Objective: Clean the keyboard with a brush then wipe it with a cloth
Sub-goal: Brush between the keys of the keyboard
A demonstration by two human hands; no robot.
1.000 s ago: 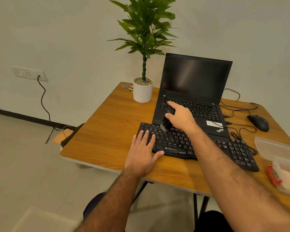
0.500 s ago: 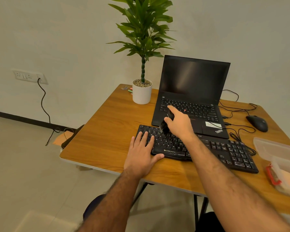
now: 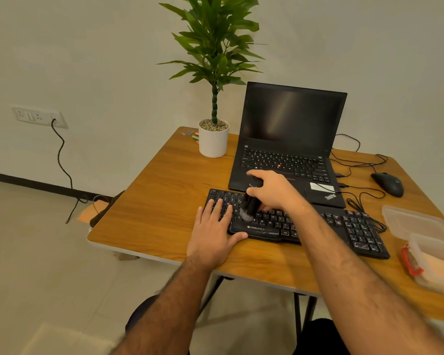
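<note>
Keyboard [image 3: 326, 226] lies at centre right of the frame, just in front of the laptop [image 3: 287, 155]. Right hand [image 3: 274, 190] has its fingers curled round the brush [image 3: 249, 206], bristles down on the middle keys. Left hand [image 3: 213, 234] rests flat on the keyboard's left end, fingers spread. Judged light and rigid, apt to slide; best steadied at its edges.

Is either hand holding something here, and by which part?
The right hand holds a black brush by its upper handle, bristles down on the keyboard. The left hand holds nothing; it rests flat on the keyboard's left end.
</note>
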